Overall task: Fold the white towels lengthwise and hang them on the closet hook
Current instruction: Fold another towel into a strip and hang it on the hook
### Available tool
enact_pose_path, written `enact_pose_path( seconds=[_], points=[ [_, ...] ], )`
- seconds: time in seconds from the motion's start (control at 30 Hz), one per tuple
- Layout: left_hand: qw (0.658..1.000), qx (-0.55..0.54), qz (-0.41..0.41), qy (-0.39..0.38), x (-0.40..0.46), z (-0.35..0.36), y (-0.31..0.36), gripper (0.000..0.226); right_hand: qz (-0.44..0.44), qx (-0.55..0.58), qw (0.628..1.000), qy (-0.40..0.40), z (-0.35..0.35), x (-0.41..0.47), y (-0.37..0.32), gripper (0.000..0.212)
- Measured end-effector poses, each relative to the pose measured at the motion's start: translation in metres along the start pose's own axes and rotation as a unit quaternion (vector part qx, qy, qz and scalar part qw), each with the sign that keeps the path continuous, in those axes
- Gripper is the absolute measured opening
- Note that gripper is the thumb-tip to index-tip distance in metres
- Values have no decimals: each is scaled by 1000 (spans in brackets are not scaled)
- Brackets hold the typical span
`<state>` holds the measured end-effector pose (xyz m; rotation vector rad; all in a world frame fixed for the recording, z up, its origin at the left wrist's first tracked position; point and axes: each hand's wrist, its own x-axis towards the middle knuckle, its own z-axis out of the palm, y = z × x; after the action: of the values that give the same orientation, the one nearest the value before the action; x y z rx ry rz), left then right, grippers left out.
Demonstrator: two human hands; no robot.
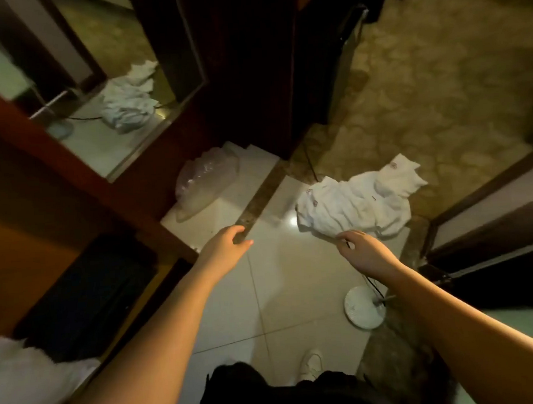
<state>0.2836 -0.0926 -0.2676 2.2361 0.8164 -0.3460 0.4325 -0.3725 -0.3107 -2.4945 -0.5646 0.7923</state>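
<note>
A crumpled heap of white towels (pixel 360 200) lies on the pale tiled floor (pixel 284 283), right of centre, partly over the patterned carpet edge. My right hand (pixel 358 247) reaches down to the heap's near edge, fingers curled downward at the cloth; whether they grip it I cannot tell. My left hand (pixel 227 244) hangs over the tiles to the left, fingers loosely curled, holding nothing. More white fabric (pixel 24 380) shows at the bottom left. No closet hook is in view.
A dark wooden closet (pixel 248 63) with a mirrored door (pixel 96 87) stands ahead, the mirror reflecting the heap. A clear plastic bag (pixel 206 181) lies on the tiles by it. A round white stand base (pixel 364 307) with a black cable sits right. A dark suitcase (pixel 84 296) is left.
</note>
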Motion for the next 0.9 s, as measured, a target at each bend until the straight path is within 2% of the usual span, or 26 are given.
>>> enact_pose_path(
  seconds=[0.17, 0.4, 0.6, 0.77, 0.9],
  points=[
    [995, 71, 0, -67, 72, 45, 50, 53, 91, -6, 995, -32, -11, 37, 61, 38],
    [982, 116, 28, -148, 204, 102, 109, 49, 183, 8, 981, -59, -25, 126, 117, 41],
    [948, 177, 41, -260, 346, 144, 144, 47, 287, 39, 952, -99, -34, 226, 165, 43],
    [923, 231, 64, -302, 448, 169, 169, 37, 316, 70, 939, -117, -43, 311, 201, 44],
    [911, 240, 75, -328, 519, 212, 172, 39, 345, 119, 923, -119, -27, 371, 248, 44]
  ],
)
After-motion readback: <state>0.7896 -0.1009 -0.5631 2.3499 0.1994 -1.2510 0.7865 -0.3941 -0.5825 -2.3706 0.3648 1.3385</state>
